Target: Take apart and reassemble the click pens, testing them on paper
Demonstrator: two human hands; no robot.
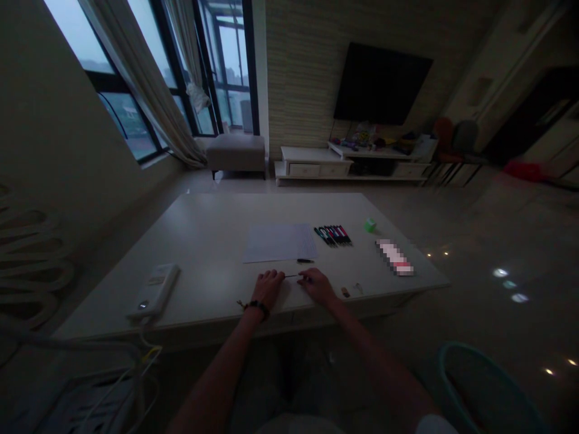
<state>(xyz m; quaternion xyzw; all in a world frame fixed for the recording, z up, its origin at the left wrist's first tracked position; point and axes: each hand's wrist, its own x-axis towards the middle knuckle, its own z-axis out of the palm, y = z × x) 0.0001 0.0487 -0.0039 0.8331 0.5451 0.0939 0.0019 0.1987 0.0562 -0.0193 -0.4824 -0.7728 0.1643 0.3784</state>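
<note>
Just above the table's near edge, my left hand (268, 288) and my right hand (319, 287) face each other. Between them runs a thin dark pen refill (291, 276), its left end at my left fingertips and its right end in my right fingers. Both hands are closed in a pinch; the room is dim and fine detail is lost. A black pen piece (305, 261) lies just beyond my hands, by the lower edge of a white sheet of paper (275, 241). Several pens (333, 235) lie in a row right of the paper.
The white table (212, 211) also bears a power strip (156, 290) at left, a green cube (370, 225) and a blurred-out flat object (394, 258) at right. A small brown piece (345, 292) lies near the front edge. A teal-rimmed round object (446, 361) stands lower right.
</note>
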